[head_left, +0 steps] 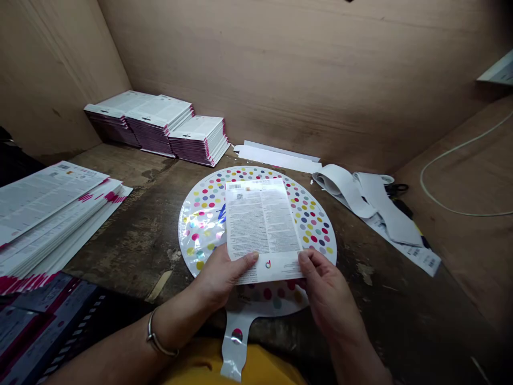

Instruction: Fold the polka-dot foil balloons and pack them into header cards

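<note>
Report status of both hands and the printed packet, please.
Left hand, right hand: both gripping printed packet. Packet over dotted disc. Nothing but thumbs on top.

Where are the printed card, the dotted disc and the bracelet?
printed card (pixel 262 230), head view: middle of its text side
dotted disc (pixel 315 220), head view: face, right of centre
bracelet (pixel 150 337), head view: knob on its band

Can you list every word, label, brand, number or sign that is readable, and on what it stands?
Held card: coloured sign, perhaps "d" or "p"; printed lines too small to read.
Dotted round sheet: lettering too blurred or covered.
Label strip, card stacks: print too small.
</note>
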`<state>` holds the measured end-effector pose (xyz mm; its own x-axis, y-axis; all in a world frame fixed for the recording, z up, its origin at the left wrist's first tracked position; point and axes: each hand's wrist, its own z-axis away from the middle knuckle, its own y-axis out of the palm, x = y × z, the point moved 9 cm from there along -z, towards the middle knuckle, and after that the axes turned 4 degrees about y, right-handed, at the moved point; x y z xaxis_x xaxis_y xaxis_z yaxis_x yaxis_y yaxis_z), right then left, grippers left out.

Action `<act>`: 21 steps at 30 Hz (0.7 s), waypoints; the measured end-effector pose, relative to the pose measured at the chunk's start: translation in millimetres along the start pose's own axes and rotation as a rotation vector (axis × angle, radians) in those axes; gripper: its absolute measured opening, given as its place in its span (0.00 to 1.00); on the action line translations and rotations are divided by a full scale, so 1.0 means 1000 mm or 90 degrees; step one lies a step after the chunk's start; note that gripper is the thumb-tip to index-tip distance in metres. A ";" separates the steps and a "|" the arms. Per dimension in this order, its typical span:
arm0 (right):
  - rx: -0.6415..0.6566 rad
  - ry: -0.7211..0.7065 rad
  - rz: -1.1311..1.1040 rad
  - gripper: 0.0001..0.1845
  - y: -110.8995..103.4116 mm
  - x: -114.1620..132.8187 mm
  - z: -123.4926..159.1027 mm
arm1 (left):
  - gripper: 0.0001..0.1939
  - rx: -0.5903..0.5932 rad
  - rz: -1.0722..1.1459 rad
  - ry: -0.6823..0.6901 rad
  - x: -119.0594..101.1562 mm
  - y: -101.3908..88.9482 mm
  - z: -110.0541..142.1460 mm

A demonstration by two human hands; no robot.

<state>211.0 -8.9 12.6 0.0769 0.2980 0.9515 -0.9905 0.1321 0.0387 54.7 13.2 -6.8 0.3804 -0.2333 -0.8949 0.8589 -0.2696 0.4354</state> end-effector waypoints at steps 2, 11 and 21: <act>0.063 0.028 -0.096 0.16 0.012 -0.009 0.003 | 0.25 -0.047 -0.005 0.011 0.001 -0.003 0.001; 0.137 0.031 -0.122 0.25 0.036 -0.026 0.010 | 0.25 -0.104 -0.039 0.023 0.006 -0.007 0.003; 0.043 -0.478 0.579 0.08 0.034 0.045 0.040 | 0.21 -0.101 -0.175 0.030 -0.003 -0.004 0.004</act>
<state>176.7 -28.7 68.6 -0.7234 -0.3766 0.5786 -0.6528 0.1003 -0.7509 48.8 11.5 -5.5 0.1387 -0.1281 -0.9820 0.9731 -0.1666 0.1592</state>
